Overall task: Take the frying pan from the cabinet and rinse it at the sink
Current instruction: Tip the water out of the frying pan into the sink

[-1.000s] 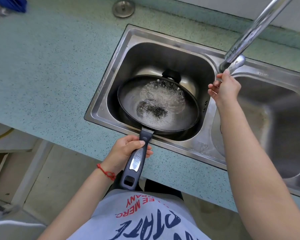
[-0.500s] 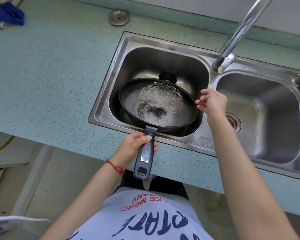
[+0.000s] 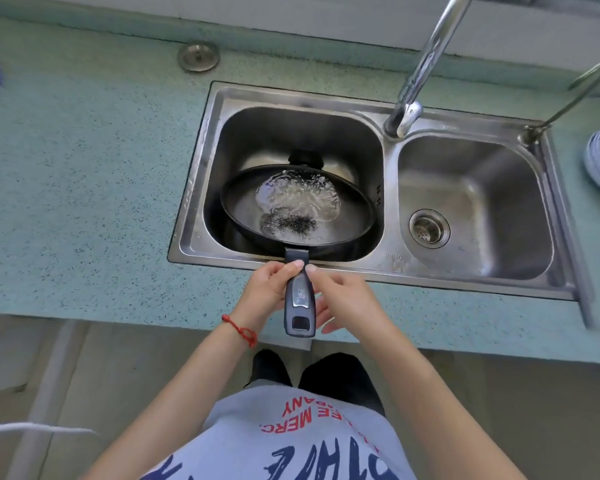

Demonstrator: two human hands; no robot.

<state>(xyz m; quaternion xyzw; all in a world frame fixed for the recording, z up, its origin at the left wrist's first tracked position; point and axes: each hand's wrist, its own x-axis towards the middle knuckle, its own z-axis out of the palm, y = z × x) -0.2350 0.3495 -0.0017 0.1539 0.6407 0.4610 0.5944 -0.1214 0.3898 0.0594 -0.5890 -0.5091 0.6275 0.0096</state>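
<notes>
The frying pan point(image 3: 297, 206) is held over the left basin point(image 3: 291, 133) of a double steel sink, its bowl inside the basin's outline and its dark handle point(image 3: 299, 299) stretched back across the sink's front rim and the countertop point(image 3: 84, 168). The handle is gripped by the left hand point(image 3: 269, 292), whose fingers are wrapped round it from the left with the thumb laid along the top. The right hand point(image 3: 343, 299) is set against the handle's other side, thumb near the top of the grip and fingers curled below it (whether it is fully clamped cannot be told). A red cord point(image 3: 240, 330) is worn on the left wrist. Water is pooled in the pan, rippled and bubbled toward the far side, and a dark speckled patch is seen nearer the handle. Behind the pan a black plug point(image 3: 305, 157) is partly hidden. The right basin point(image 3: 475, 202) is shown with its strainer drain point(image 3: 429, 228). A chrome tap point(image 3: 426, 64) rises from the divider between the basins. A round metal cap point(image 3: 198, 56) is set into the speckled teal countertop behind the sink.
</notes>
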